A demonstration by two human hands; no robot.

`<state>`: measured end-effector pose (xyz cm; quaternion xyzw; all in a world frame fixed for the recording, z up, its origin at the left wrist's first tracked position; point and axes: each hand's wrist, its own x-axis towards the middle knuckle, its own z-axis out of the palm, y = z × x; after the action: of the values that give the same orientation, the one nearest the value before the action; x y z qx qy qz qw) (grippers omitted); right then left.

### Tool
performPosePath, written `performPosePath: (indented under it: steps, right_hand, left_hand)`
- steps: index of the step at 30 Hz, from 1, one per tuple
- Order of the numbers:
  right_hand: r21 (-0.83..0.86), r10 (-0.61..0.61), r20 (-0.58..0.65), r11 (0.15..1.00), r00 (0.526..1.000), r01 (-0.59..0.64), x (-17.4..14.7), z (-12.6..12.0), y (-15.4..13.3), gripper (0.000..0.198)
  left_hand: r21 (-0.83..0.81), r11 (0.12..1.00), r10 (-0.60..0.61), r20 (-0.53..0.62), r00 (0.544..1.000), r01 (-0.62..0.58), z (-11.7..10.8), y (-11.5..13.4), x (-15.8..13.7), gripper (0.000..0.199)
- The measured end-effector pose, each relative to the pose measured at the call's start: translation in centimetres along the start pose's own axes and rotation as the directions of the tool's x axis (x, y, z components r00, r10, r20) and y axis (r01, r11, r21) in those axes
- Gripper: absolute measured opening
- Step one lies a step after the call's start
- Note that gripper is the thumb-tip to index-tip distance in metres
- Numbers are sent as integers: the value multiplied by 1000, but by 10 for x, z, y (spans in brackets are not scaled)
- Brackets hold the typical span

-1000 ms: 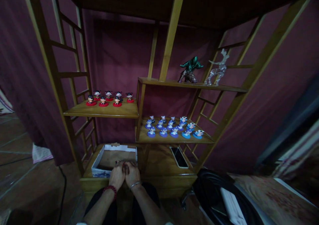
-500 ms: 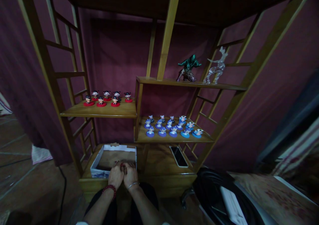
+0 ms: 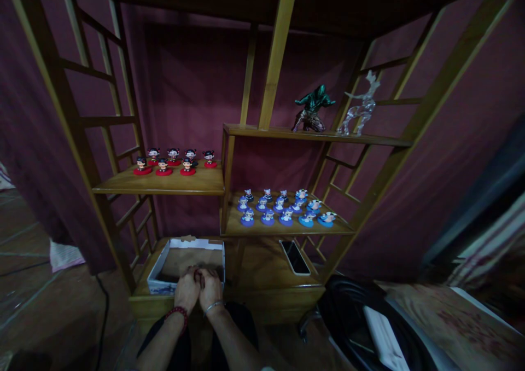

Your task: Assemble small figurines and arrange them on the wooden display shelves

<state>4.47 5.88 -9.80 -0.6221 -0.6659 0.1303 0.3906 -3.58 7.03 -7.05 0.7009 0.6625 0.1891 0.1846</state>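
Observation:
My left hand (image 3: 187, 291) and my right hand (image 3: 210, 290) meet over the near edge of an open cardboard box (image 3: 159, 267). Fingers of both are curled and pressed together around something small; a dark reddish bit shows between them, too covered to name. A red bead bracelet (image 3: 179, 311) circles the left wrist, and a silver bangle (image 3: 214, 306) the right. Inside the box I see its brown bottom, partly hidden behind my hands.
Several red-based figurines (image 3: 163, 167) stand on the left shelf, and several purple and blue ones (image 3: 286, 216) on the middle shelf. Above are a green hooded figure (image 3: 315, 108) and a clear deer (image 3: 361, 108). A phone (image 3: 295, 258) lies lower right, near a black chair (image 3: 348, 316).
Both hands have shifted very slightly left and toward me, still joined. The view has moved a little closer to the shelves; the figurines stand as before.

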Motion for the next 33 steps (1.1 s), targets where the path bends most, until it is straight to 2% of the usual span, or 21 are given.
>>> performPosePath:
  steps: [23,27,33]
  right_hand:
    - [1,-2,-5,1000,1000,2,3,0,-1,32]
    - [-15,-1,25,1000,1000,1,5,5,1,34]
    - [-43,19,34,999,999,-17,9,8,2,37]
  left_hand:
    - [16,999,-30,12,999,29,1,-6,5,34]
    - [92,995,-45,106,993,35,2,-11,17,34]
    - [173,985,-19,223,975,-20,3,-15,38,32]
